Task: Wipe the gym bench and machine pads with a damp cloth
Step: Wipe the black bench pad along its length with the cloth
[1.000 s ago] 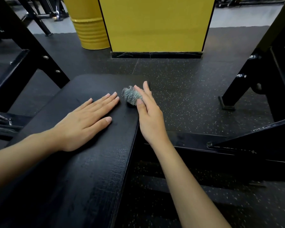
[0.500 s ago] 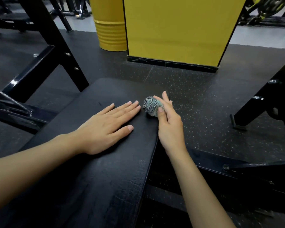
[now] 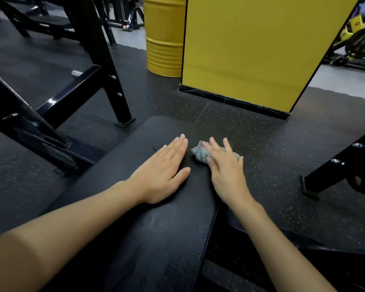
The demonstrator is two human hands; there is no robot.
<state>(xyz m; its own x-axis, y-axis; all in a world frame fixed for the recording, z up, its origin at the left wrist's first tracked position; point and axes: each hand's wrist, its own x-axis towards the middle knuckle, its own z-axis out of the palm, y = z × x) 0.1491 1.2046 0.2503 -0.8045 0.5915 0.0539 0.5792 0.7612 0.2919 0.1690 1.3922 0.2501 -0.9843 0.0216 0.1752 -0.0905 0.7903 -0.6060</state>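
Note:
A black padded gym bench runs from the bottom of the view toward its far end at the centre. My left hand lies flat on the pad, fingers straight and together. A small bunched grey-green cloth sits at the bench's far right edge. My right hand presses down on the cloth with its fingers spread over it, thumb against the cloth's near side. Part of the cloth is hidden under the fingers.
Black steel frame legs of a rack stand to the left, another black frame foot to the right. A yellow pillar and a yellow drum stand ahead on the speckled rubber floor.
My right hand turned from edge-on to flat over the cloth, fingers spreading. The camera view shifted, so bench and hands sit further right. My left hand stays flat on the pad.

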